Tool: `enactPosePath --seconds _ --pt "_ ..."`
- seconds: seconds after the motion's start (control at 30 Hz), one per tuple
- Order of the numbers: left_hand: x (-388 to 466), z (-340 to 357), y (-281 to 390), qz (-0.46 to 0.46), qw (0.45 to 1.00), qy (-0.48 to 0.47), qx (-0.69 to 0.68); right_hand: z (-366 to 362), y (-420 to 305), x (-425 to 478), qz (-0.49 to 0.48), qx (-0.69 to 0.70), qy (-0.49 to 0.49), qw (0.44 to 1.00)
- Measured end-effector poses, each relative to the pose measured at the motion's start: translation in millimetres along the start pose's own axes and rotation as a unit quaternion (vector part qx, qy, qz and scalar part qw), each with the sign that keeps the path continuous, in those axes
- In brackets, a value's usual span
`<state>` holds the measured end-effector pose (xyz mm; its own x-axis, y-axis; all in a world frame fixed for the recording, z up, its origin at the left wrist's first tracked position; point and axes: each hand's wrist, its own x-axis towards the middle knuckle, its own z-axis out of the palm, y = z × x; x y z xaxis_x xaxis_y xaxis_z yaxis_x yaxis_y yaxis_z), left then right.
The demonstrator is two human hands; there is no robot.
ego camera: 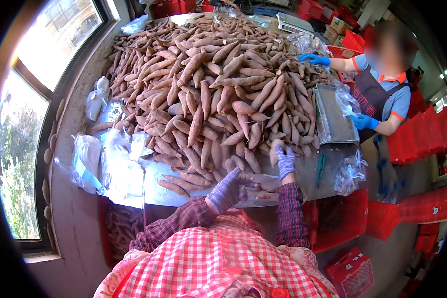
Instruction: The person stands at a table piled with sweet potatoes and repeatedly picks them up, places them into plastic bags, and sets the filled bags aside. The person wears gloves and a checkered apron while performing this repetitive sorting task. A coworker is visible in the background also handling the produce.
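A big heap of sweet potatoes (208,97) covers most of the metal table (313,175) before me. My right hand (286,162), in a purple knitted glove, grips a single sweet potato (274,153) at the near right edge of the heap. Close to my body lies a clear plastic bag (264,182) with a few sweet potatoes inside. My left hand (225,192), gloved alike, holds the bag at its left side; its fingertips are partly blurred. Some loose sweet potatoes (188,182) rest just left of that hand.
Plastic bags (123,164) lie at the left. At the right are a metal-topped scale (335,115), a green cutter (321,169) and a filled, tied bag (351,175). A co-worker in blue gloves (363,121) stands beyond. Red crates (342,223) sit below the table edge.
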<state>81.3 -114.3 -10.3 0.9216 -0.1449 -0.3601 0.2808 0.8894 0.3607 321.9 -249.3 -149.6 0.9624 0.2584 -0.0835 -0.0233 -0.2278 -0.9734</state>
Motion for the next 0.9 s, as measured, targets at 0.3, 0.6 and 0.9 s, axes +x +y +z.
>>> enactPosePath --seconds 0.3,0.6,0.9 --pt "-14.9 -0.1 -12.3 -0.085 0.996 0.007 0.020 9.4 -32.9 -30.9 -0.189 -0.425 0.133 0.875" --pt "-5.4 -12.1 -22.4 -0.127 0.992 -0.007 0.010 86.6 -38.8 -87.6 -0.226 -0.424 -0.275 0.833" --pt "10.2 -26.6 2.0 -0.023 0.984 0.173 -0.036 9.2 -69.0 -63.4 0.026 0.088 -0.237 0.967"
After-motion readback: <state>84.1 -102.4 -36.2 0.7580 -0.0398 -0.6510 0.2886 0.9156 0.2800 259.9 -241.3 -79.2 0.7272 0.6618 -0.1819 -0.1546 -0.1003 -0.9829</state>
